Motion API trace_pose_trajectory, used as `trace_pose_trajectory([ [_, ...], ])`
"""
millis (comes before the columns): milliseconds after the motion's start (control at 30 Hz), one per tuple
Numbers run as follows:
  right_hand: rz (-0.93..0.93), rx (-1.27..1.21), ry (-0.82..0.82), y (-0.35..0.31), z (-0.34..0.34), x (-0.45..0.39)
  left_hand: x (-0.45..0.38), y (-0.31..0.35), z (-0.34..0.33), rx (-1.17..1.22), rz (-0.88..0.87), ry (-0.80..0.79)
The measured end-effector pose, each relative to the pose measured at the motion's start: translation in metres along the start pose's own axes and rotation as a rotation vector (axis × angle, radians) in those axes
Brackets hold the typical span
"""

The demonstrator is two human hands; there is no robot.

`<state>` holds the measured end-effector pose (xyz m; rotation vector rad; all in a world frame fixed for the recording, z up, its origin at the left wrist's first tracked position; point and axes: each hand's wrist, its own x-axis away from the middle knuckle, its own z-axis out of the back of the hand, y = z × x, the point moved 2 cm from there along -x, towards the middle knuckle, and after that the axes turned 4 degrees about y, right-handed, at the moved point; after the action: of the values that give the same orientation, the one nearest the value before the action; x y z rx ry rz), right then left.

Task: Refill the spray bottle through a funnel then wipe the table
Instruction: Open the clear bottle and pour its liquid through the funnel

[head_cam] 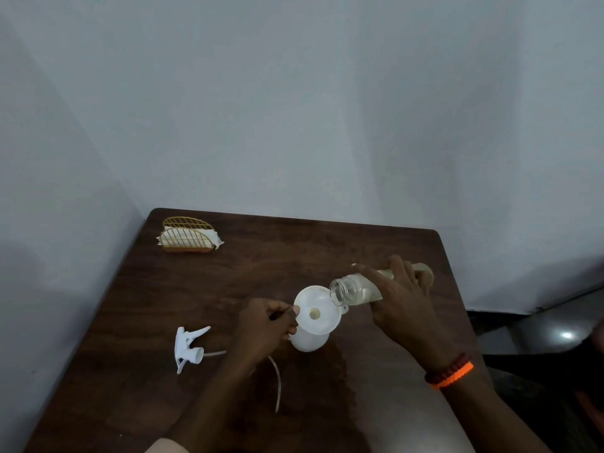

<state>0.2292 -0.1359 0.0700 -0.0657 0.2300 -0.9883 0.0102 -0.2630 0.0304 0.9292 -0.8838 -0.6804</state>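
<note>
A white funnel [316, 311] sits in the neck of a white spray bottle [309, 343] standing mid-table. My left hand [266, 326] pinches the funnel's left rim. My right hand [400, 305] holds a clear plastic bottle [351, 290] tipped nearly flat, its open mouth over the funnel's right rim. Some liquid shows inside it. The white trigger sprayer head [189, 349] lies on the table to the left, its dip tube [277, 384] curving toward me.
A gold wire holder with white napkins [189, 237] stands at the far left corner of the dark wooden table [228, 279]. Grey walls close off the far and left sides. A dark chair or floor area [555, 328] lies to the right.
</note>
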Motion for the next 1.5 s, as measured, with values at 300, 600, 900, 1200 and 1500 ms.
trace_pose_trajectory([
  [300, 0.03, 0.074, 0.012, 0.0008, -0.0041, 0.0006, 0.0009, 0.0018, 0.0007, 0.025, 0.009, -0.016],
  [600, 0.043, 0.082, 0.063, -0.0002, -0.0002, -0.001, -0.001, 0.0004, 0.0027, 0.038, 0.012, -0.024],
  [900, 0.046, 0.063, 0.07, -0.0013, 0.0, -0.0001, -0.002, -0.0019, 0.003, 0.049, 0.023, -0.031],
  [1200, 0.052, 0.074, 0.081, -0.0009, 0.0003, -0.0031, -0.0027, -0.0008, 0.0033, 0.055, 0.022, -0.029],
  [1500, 0.041, 0.072, 0.057, -0.0015, 0.0005, -0.0009, -0.0027, -0.0038, 0.0016, 0.077, 0.024, -0.048],
])
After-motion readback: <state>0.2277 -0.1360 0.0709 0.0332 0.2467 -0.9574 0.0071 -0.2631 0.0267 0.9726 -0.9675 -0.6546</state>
